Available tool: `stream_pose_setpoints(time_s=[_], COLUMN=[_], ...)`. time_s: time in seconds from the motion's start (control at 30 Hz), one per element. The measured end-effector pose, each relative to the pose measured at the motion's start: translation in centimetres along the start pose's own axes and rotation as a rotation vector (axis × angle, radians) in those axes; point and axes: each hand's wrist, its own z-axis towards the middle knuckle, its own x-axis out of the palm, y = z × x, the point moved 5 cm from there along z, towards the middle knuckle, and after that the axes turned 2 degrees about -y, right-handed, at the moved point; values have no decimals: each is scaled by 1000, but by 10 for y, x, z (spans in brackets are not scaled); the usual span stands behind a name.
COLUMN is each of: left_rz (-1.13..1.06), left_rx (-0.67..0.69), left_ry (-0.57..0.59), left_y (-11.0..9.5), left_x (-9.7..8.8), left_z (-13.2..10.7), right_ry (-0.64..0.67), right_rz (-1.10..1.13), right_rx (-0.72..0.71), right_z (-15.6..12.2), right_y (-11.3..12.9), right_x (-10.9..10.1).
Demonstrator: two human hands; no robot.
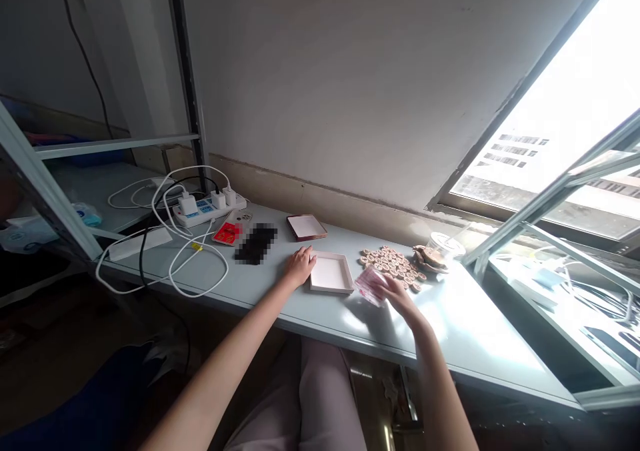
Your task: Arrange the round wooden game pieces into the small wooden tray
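Note:
A shallow white open box (331, 272) lies on the table in front of me, with nothing visible inside. My left hand (301, 266) grips its left rim, fingers curled over the edge. In my right hand (395, 292) is a folded, see-through sheet with pink-red markings (371, 284), pinched just off the box's right side. Behind that hand, many round wooden Chinese chess pieces (387, 262) are spread in a loose cluster. A second shallow box part with a dark rim (307, 227) sits open side up nearer the wall.
To the left are a power strip (210, 210) with chargers, looping white cables (200, 296), a red packet (227, 233) and a blurred black item (256, 243). A clear plastic tub (447, 244) and a brown crumpled item (429, 258) stand at right. Metal frame posts flank the table.

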Motion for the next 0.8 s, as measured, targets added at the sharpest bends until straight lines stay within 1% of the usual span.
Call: stream_pose_setpoints(time_s=[0.03, 0.07, 0.13, 0.17, 0.2, 0.23, 0.27, 0.3, 0.37, 0.4, 0.47, 0.5, 0.57, 0.63, 0.67, 0.73, 0.8], left_rz=[1, 6, 28, 42, 54, 64, 72, 75, 75, 73, 68, 68, 76, 102, 123, 182, 249], left_rx=[13, 19, 12, 2, -6, -2, 17, 44, 114, 142, 166, 164, 149, 129, 113, 66, 13], left_ry=[-41, -108, -289, -372, -431, -456, -448, -414, -290, -213, -71, -16, 53, 78, 69, 5, -89], left_y=[-2, -3, -1, 3, 10, 19, 29, 40, 62, 73, 91, 98, 109, 115, 117, 122, 125], left_x=[-4, -12, -35, -48, -63, -76, -88, -99, -113, -117, -118, -117, -112, -109, -108, -111, -117], left_z=[-1, -3, -7, -10, -12, -13, -13, -12, -9, -8, -5, -4, -3, -3, -4, -4, -4], right_ry=[-24, -61, -172, -240, -303, -353, -389, -416, -435, -435, -431, -428, -411, -385, -370, -342, -324], right_rz=[-59, -133, -297, -363, -407, -433, -447, -451, -447, -445, -439, -429, -405, -382, -372, -357, -350], right_rx=[8, -7, -74, -108, -132, -147, -158, -168, -181, -181, -175, -169, -155, -144, -142, -146, -150], right_z=[-7, -13, -21, -24, -25, -26, -26, -26, -25, -24, -22, -21, -20, -18, -18, -16, -15], right_y=[-9, -15, -18, -18, -17, -15, -14, -13, -14, -15, -18, -20, -23, -25, -26, -26, -27], right_x=[0, 1, 6, 7, 8, 8, 7, 6, 2, 1, -2, -2, -2, -1, 0, 1, 2])
